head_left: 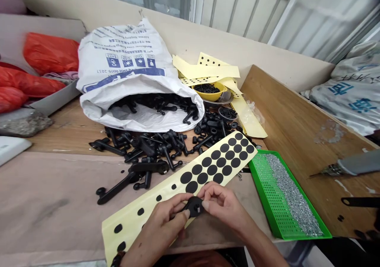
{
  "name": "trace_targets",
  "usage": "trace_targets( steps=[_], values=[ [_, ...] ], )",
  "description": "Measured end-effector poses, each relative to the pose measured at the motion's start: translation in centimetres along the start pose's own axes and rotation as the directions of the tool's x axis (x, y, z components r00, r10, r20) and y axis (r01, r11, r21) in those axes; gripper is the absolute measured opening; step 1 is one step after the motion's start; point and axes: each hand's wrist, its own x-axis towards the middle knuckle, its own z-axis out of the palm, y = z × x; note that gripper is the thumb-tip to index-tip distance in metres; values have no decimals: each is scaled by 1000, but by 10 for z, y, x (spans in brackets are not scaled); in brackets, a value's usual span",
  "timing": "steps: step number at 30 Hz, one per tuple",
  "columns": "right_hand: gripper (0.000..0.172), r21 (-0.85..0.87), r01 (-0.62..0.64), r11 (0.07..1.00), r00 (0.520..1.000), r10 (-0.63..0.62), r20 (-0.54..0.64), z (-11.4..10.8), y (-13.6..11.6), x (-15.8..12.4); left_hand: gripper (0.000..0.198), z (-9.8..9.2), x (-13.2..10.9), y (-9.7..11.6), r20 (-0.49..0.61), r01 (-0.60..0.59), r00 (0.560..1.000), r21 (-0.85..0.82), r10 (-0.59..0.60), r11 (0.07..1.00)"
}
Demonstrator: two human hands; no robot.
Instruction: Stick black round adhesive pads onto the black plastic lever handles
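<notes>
Nearby, green tray (274,197), cranks (148,167) crowd sticker sheet (166,191).

The scene is lit brightly and evenly, in pale, cool tones; where the light comes from cannot be told. Tiny glints are scattered across the small silver metal pieces (293,197) in the shallow green plastic tray (265,188). Deep shadow is held in the mouth of the white woven sack with blue print (118,45). The bare left hand (166,219) and bare right hand (221,201) are shown fairly clearly, while detail is partly lost in the dark, rounded black plastic piece (192,207) between them. Towards the edges, shapes are stretched and tilted; the pale barred panels (243,10) at the top are blurred, and the upper right corner is darkened.
</notes>
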Motion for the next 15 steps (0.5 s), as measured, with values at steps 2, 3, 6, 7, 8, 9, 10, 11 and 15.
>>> trace_targets(
  steps=[2, 3, 6, 7, 8, 9, 10, 11, 15],
  values=[
    [7, -6, 5, 1000, 1000, -5, 0, 1, 2, -1, 35, 1, 1, -3, 2, -10, 1000, 10, 10, 1000],
    [7, -16, 10, 1000, 1000, -10, -2, 2, 2, -1, 32, 1, 2, -5, -7, -21, 1000, 21, 21, 1000],
    [8, -128, 60, 990, 998, -63, -22, 4, 4, -4, 30, 4, 2, -10, -90, -58, 994, 40, 61, 998],
    [9, -181, 80, 980, 996, -87, -30, 4, 4, -4, 30, 5, 1, -12, -131, -70, 989, 40, 75, 997],
    [10, -219, 92, 971, 994, -103, -39, 5, 4, -5, 30, 6, 0, -12, -168, -83, 982, 41, 89, 996],
    [10, -228, 88, 970, 994, -101, -45, 6, 4, -5, 30, 7, -1, -13, -199, -94, 975, 45, 101, 995],
    [9, -202, 72, 977, 996, -83, -46, 6, 4, -5, 30, 8, -3, -13, -225, -101, 968, 56, 111, 993],
    [9, -148, 44, 988, 998, -51, -42, 7, 4, -5, 30, 8, -5, -13, -250, -106, 961, 71, 121, 992],
    [21, 55, -72, 996, 997, 71, 14, 8, 6, -2, 30, 8, -9, -18, -332, -154, 924, 129, 189, 980]
  ],
)
